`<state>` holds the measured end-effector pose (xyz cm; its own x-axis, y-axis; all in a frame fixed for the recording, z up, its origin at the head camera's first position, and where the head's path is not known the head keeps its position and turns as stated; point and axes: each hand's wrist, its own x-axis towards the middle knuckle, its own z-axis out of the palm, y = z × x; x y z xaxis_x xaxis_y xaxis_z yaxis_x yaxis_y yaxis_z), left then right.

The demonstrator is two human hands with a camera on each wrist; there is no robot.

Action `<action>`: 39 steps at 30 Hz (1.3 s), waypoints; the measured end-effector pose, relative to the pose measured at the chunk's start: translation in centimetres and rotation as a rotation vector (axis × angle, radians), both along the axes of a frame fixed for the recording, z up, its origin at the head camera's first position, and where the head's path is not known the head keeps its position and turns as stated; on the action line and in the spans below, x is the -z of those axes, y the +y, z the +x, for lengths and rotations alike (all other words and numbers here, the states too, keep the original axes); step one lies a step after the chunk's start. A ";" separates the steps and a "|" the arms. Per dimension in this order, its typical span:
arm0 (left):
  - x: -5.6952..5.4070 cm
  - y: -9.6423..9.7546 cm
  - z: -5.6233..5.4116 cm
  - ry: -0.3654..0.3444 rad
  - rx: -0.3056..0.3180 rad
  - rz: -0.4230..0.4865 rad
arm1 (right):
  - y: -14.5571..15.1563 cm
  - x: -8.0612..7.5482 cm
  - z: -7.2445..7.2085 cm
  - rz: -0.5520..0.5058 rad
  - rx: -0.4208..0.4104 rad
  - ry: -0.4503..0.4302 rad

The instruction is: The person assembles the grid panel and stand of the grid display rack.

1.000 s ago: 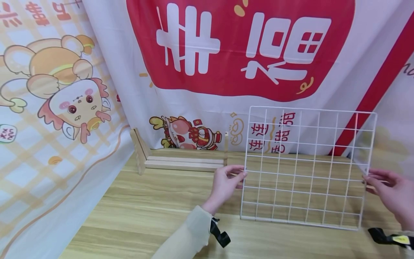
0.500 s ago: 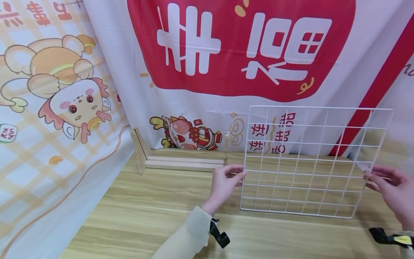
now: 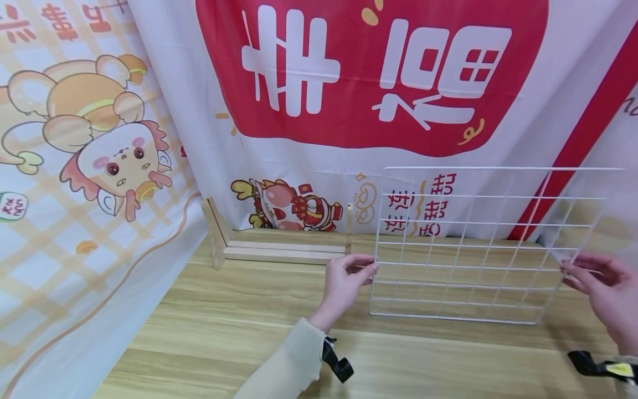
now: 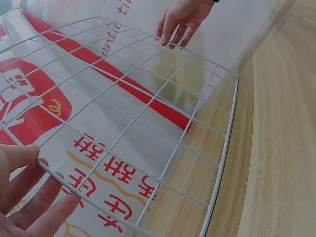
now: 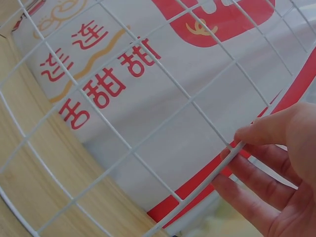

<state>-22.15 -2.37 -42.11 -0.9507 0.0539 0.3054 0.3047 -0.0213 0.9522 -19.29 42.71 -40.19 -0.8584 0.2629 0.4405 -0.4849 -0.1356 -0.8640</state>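
A white wire grid panel (image 3: pixel 478 224) is held tilted above the wooden table, one hand at each side edge. My left hand (image 3: pixel 349 280) pinches its left rim between thumb and fingertips; in the left wrist view the fingers (image 4: pixel 52 215) lie under the wire and the thumb on the other side. On the opposite rim, my right hand (image 3: pixel 605 293) pinches the wire, and the right wrist view shows the thumb (image 5: pixel 266 129) and fingers meeting round it. Through the mesh, the printed cloth and tabletop are visible.
A light wooden stand (image 3: pixel 286 252) with an upright at each end sits at the back left of the table (image 3: pixel 239 332). Printed cloth (image 3: pixel 309 155) hangs behind the table, and more checked cloth (image 3: pixel 164 244) drapes along the left side.
The grid panel has tilted: its lower edge has swung away from me, and its upper edge looks wider and nearer. Both hands keep their grip in nearly the same places.
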 end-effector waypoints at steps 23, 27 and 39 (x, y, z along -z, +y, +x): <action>-0.1 0.0 0.2 0.111 0.011 -0.014 | -0.2 0.5 0.5 -0.074 0.020 0.024; -0.2 0.0 0.2 0.120 0.004 -0.021 | -0.4 0.5 0.4 -0.086 0.032 0.039; -0.6 -0.2 0.1 0.171 -0.002 -0.051 | -0.7 -1.8 -0.1 0.107 0.438 -0.102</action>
